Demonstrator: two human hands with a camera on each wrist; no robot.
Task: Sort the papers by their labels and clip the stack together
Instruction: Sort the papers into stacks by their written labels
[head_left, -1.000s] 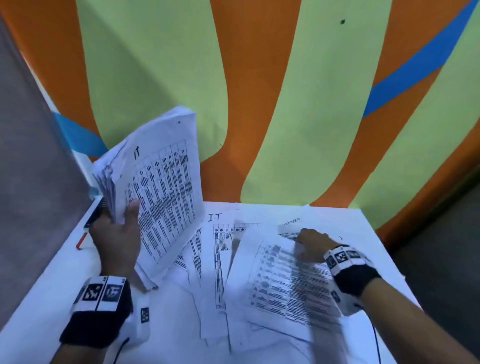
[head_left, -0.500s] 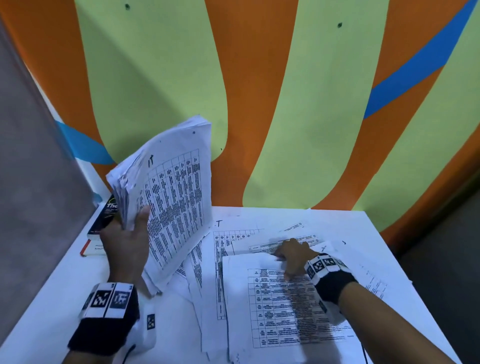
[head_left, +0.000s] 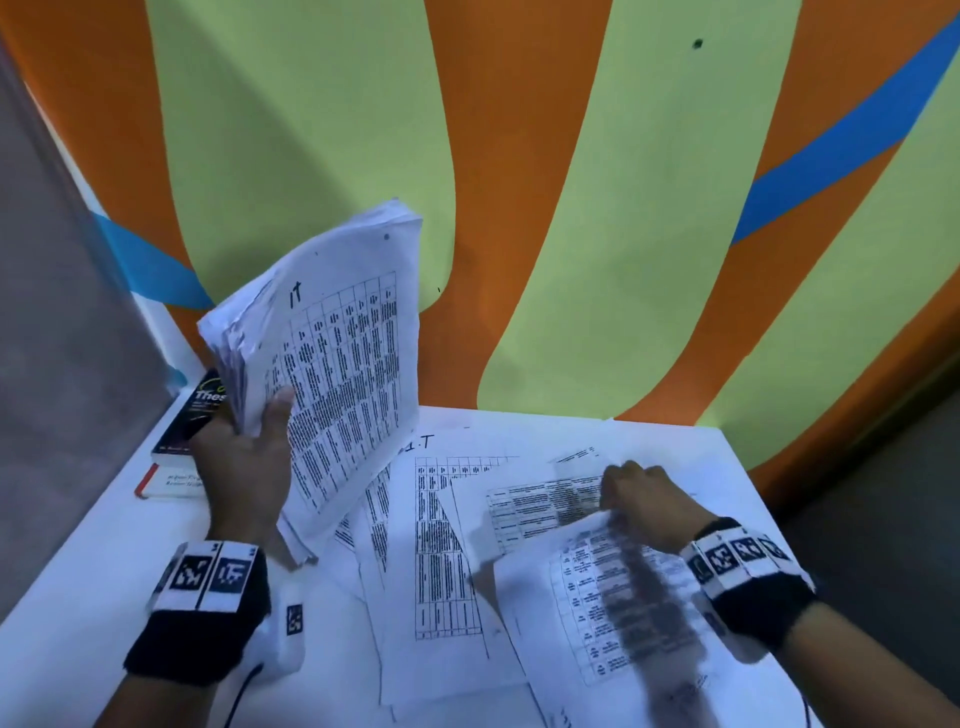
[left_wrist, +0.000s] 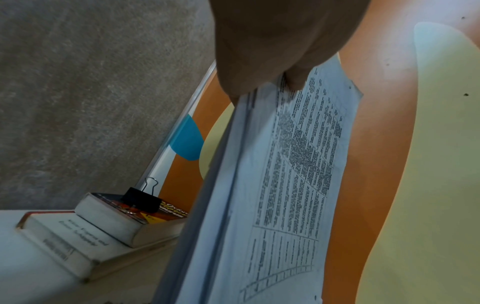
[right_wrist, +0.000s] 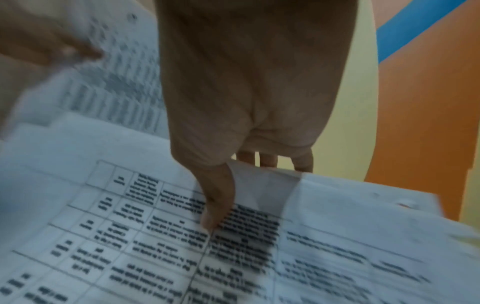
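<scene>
My left hand (head_left: 249, 447) grips a thick stack of printed sheets (head_left: 337, 374) upright above the table's left side; the top sheet is marked "IT". The left wrist view shows the same stack (left_wrist: 272, 195) edge-on under my thumb. My right hand (head_left: 639, 493) pinches the top edge of a loose table-printed sheet (head_left: 613, 613) and lifts it, blurred with motion. In the right wrist view the thumb (right_wrist: 218, 205) lies on top of that sheet (right_wrist: 155, 246) with the fingers beneath. More loose sheets (head_left: 441, 545) lie spread on the white table (head_left: 93, 597), one marked "I.T". A black binder clip (left_wrist: 141, 200) sits on the books.
Two stacked books (head_left: 182, 441) lie at the table's far left corner against a grey partition (head_left: 52, 312). A striped orange, green and blue wall (head_left: 571, 208) stands right behind the table. The table's right edge (head_left: 753, 493) drops to a dark floor.
My right hand has taken hold of the top sheet's upper edge and raised it off the pile, shifting right. The left hand's stack stays upright, nearly unmoved.
</scene>
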